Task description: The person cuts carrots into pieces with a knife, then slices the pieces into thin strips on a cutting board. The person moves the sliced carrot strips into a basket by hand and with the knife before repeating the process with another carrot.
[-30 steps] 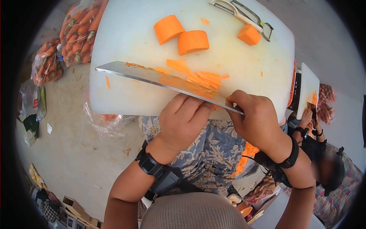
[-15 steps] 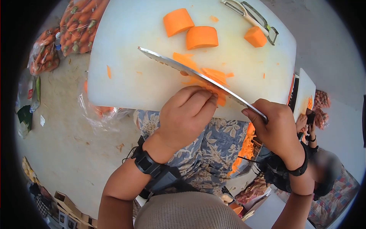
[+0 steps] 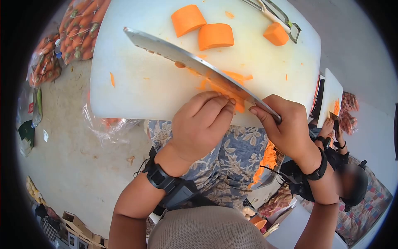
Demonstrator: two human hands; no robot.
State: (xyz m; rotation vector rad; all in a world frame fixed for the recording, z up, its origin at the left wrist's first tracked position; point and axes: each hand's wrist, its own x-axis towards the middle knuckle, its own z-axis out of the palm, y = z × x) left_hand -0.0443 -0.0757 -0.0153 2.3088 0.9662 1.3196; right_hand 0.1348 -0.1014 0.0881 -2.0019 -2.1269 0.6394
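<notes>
my right hand [image 3: 286, 126] grips the long steel knife [image 3: 195, 64]; my left hand [image 3: 199, 124], fingers curled, presses thin orange carrot slices [image 3: 226, 85] on the white plastic cutting board [image 3: 141, 87].

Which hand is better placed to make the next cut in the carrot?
Right. The right hand grips the knife, its blade over the carrot strips; the left hand only holds them down on the board.

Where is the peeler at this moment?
In the head view the peeler lies at the far right corner of the white cutting board, just beyond the small carrot chunk, partly cut off by the top edge.
</notes>
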